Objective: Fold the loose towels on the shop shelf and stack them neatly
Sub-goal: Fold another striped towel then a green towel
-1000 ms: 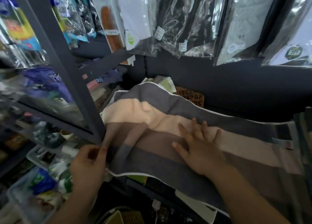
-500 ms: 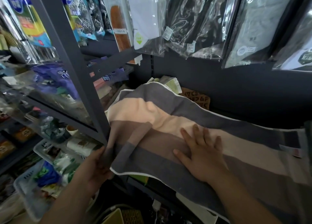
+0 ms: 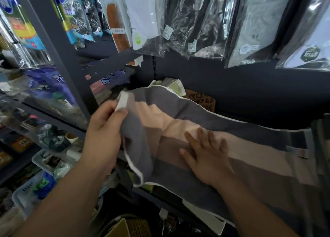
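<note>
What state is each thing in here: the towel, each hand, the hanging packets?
Towel, spread out lengthwise, left end lifted.
Left hand, grips the towel's lifted end.
Right hand, flat, fingers spread, pressing on the towel.
Packets, hanging in a row above the towel.

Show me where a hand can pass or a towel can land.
Looks bare: the dark strip behind the striped towel, right of the cardboard sign. Crowded: the back-left corner with green packets, and the towel's left end, gripped by the left hand.
</note>
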A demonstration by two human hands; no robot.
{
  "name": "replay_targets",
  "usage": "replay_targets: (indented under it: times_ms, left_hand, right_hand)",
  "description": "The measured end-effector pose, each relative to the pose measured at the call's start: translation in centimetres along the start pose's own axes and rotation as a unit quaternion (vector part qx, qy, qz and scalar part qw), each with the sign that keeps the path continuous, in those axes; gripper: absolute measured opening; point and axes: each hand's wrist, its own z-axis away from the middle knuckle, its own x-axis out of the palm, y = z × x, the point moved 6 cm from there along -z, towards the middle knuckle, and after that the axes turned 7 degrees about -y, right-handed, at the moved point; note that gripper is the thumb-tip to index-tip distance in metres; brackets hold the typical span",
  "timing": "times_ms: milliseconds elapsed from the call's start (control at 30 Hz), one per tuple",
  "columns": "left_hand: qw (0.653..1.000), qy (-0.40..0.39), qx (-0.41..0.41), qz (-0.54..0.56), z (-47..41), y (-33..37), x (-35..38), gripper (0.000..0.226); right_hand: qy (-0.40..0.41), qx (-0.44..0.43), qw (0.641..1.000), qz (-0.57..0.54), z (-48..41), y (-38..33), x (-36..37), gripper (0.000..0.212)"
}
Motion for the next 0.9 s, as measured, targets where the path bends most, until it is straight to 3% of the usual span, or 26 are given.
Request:
replay_targets:
  times_ms: [133, 167, 233, 300, 367, 467, 567, 667, 733, 900]
  left_hand:
    - [0.986, -0.153, 0.064, -0.020, 0.3, 2.0, 6.7, 0.027]
    - [0.974, -0.208, 0.073, -0.053, 0.9, 1.3, 8.5, 0.025]
    - [0.932, -0.321, 0.071, -0.149, 2.6, -1.6, 11.9, 0.018]
    - [0.885, -0.400, 0.069, -0.226, 4.5, -5.5, 13.9, 0.017]
    - [0.848, -0.423, 0.121, -0.294, 6.2, -8.3, 15.1, 0.017]
    - [0.822, -0.388, 0.221, -0.352, 7.2, -9.9, 15.1, 0.025]
    - [0.820, -0.399, 0.210, -0.352, 7.6, -10.6, 14.3, 0.046]
    - [0.820, -0.410, 0.205, -0.341, 8.2, -11.0, 13.6, 0.068]
    - [0.839, -0.413, 0.198, -0.294, 8.3, -10.9, 13.1, 0.055]
    - [0.862, -0.422, 0.174, -0.220, 8.4, -10.3, 12.6, 0.017]
  right_hand:
    - [0.082, -0.017, 0.986, -0.147, 0.3, 0.8, -1.3, 0.057]
    - [0.128, -0.015, 0.964, -0.234, 0.6, 1.4, -1.8, 0.052]
    - [0.188, -0.002, 0.882, -0.433, 1.2, 2.8, -2.4, 0.049]
    - [0.204, 0.014, 0.812, -0.546, 1.8, 3.8, -3.0, 0.046]
    - [0.213, 0.017, 0.799, -0.563, 2.3, 4.3, -4.1, 0.037]
    - [0.197, -0.038, 0.828, -0.523, 2.1, 4.5, -5.1, 0.032]
    - [0.142, -0.125, 0.907, -0.376, 1.4, 3.0, -5.9, 0.034]
    - [0.025, -0.160, 0.960, -0.228, 0.5, 1.1, -5.8, 0.033]
    - [-0.006, -0.134, 0.978, -0.160, -0.1, 0.9, -5.3, 0.039]
    - [0.030, -0.069, 0.992, -0.103, -0.7, 0.6, -6.1, 0.043]
